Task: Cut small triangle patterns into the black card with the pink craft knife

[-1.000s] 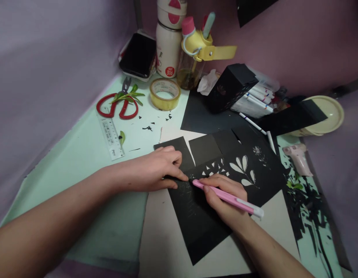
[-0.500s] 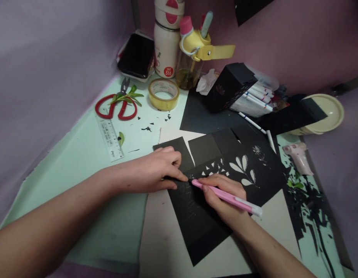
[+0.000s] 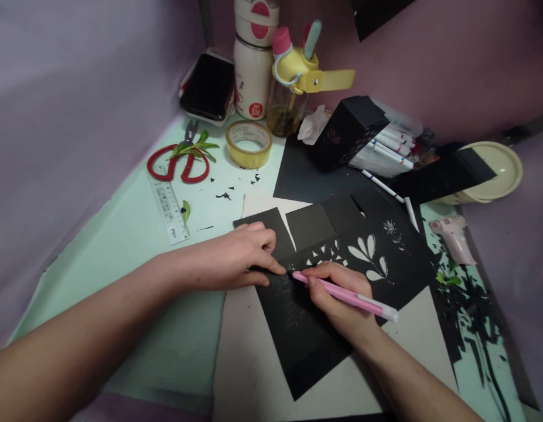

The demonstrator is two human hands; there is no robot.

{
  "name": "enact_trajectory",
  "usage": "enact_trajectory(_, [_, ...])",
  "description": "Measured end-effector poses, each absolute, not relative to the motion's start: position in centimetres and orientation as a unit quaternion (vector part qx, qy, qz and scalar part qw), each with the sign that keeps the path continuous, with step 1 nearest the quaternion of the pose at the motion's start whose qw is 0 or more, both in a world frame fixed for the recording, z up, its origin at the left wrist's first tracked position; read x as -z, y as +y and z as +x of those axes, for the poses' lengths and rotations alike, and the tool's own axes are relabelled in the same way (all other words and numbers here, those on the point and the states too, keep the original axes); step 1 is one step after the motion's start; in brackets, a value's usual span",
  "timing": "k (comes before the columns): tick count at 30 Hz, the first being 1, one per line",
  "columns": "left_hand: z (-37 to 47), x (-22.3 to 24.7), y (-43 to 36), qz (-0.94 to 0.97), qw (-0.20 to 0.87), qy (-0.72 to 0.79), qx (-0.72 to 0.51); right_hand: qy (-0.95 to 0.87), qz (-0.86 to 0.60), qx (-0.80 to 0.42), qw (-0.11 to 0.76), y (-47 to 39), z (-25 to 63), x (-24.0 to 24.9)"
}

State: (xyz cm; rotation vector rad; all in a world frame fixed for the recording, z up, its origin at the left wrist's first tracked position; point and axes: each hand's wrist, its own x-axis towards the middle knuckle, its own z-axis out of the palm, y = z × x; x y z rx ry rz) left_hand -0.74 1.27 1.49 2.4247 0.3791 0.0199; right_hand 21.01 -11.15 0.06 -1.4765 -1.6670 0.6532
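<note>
On the worktop [image 3: 143, 346] in front of me, the black card [image 3: 315, 357] lies under both my hands, slanting across a pale board [image 3: 245, 363]. My left hand [image 3: 251, 255] rests on the card's left part, half curled, with the index finger and thumb spread apart and their tips on the black surface. My right hand [image 3: 345, 316] grips a pink pen-like tool [image 3: 350, 298], its dark tip down at the card, just beside my left index fingertip. One corner of the card points toward me, between my forearms; the rest runs out beyond my right hand, where white leaf-shaped openings [image 3: 368, 245] show in it. Faint pale lines mark the card below the tool's tip. Past my left hand, red-handled scissors [image 3: 187, 170] lie over the end of a clear ruler [image 3: 170, 212], with a green sprig [image 3: 196, 149] on top. A roll of yellow tape [image 3: 249, 157] sits near them, and small black scraps [image 3: 224, 196] are scattered between the tape and my left hand.
</note>
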Motion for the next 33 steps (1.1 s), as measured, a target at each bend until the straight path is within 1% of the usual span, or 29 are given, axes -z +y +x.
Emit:
enact_trajectory(12, [-1.0, -1.0, 1.2, 0.928, 0.346, 0.131, -0.045, -0.649, -0.578, -0.267, 0.415, -11.4, 21.2, 0.1])
enact_trajectory(16, [-0.9, -1.1, 1.3, 0.928, 0.350, 0.122, -0.044, -0.632, -0.593, -0.279, 0.414, -11.4, 21.2, 0.3])
enact_trajectory(21, [-0.8, -1.1, 1.8, 0.913, 0.386, 0.124, -0.049, -0.615, -0.611, -0.289, 0.405, -11.4, 21.0, 0.4])
enact_trajectory(26, [-0.3, -1.5, 2.0, 0.911, 0.386, 0.143, -0.034, -0.606, -0.613, -0.300, 0.409, -11.4, 20.9, 0.5])
enact_trajectory(33, [0.6, -1.5, 1.8, 0.908, 0.366, 0.201, -0.011, -0.490, -0.637, -0.375, 0.463, -11.5, 21.2, 0.8])
